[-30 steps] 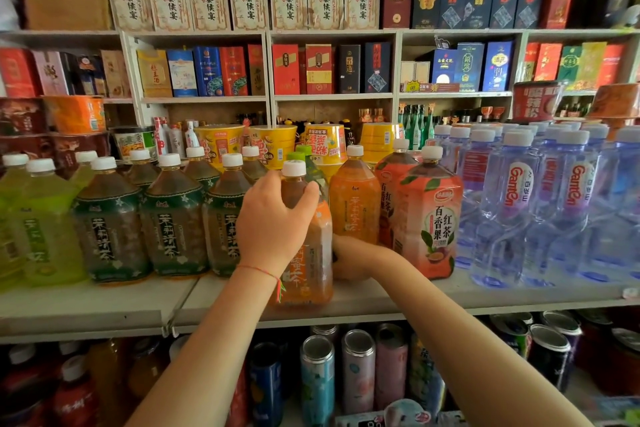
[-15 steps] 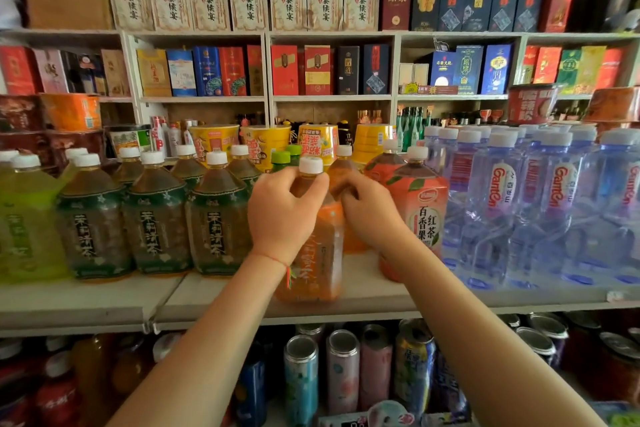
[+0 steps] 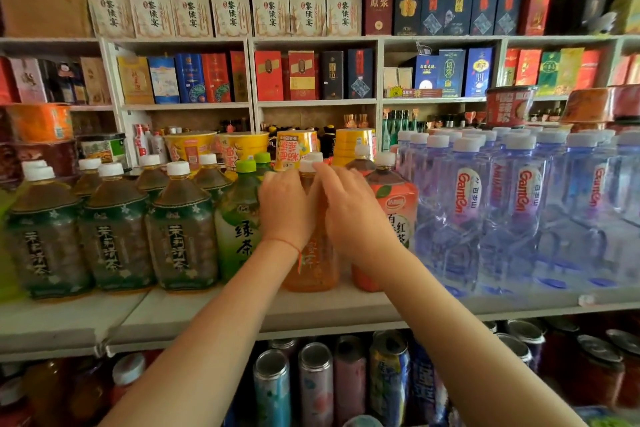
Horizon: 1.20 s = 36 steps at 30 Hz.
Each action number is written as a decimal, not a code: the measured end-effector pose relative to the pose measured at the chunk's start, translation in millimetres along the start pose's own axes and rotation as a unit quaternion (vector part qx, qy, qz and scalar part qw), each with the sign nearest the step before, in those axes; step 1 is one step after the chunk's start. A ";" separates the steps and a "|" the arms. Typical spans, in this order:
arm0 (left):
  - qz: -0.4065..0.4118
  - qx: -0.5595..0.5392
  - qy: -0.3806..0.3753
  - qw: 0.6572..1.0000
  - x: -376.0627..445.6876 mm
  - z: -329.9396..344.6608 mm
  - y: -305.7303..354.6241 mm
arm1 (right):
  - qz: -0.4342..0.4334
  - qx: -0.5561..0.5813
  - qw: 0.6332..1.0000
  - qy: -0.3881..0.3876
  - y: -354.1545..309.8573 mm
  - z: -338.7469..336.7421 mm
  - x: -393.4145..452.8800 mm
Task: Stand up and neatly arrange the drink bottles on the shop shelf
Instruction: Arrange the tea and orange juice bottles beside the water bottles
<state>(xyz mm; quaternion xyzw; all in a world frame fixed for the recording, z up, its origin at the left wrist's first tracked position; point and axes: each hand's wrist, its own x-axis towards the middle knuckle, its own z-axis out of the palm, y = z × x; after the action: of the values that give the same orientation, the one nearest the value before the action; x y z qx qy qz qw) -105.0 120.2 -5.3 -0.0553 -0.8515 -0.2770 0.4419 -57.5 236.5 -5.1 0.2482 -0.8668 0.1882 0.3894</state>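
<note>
Since the frame half a second back, the orange bottle (image 3: 313, 253) sits deeper on the shelf (image 3: 221, 312), in line with the front row; a green tea bottle (image 3: 240, 218) now shows just left of the left hand. Left hand (image 3: 284, 208) wraps the orange bottle's shoulder, fingers curled round it below the white cap. Right hand (image 3: 349, 210) lies on the bottle's other side, fingers fairly straight, tips at the cap. Red tea bottle (image 3: 398, 215) stands just right of the right hand, water bottles (image 3: 495, 215) beyond.

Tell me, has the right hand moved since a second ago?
Yes. The right hand has risen from low beside the orange bottle to its shoulder, near the cap.
</note>
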 end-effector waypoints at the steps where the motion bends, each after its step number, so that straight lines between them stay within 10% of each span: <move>1: 0.006 0.073 -0.006 0.997 0.9 -4.4 0.3 | -0.021 -0.065 0.997 -0.026 3.3 -0.1 -0.9; 8: 0.081 0.134 -0.063 0.986 -9.2 -29.1 -20.3 | -0.058 -0.279 0.956 -0.066 3.0 19.2 -4.9; 26: 0.119 0.139 -0.099 0.978 -37.3 -31.7 -36.8 | -0.100 -0.241 0.965 0.010 18.4 -0.4 8.2; 32: 0.144 0.175 -0.111 0.968 -38.4 -25.9 -46.3 | 0.194 -0.114 0.973 0.050 45.9 -15.6 16.4; 36: 0.164 0.178 -0.087 0.966 -40.1 -21.5 -49.7 | 0.158 -0.061 0.978 0.122 34.1 -11.5 15.3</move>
<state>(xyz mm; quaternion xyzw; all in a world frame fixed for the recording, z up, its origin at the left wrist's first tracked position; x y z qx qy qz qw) -82.1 73.3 -47.9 -0.1385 -0.9015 -0.0388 0.4082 -79.3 265.6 9.3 0.0588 -0.8510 0.2226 0.4720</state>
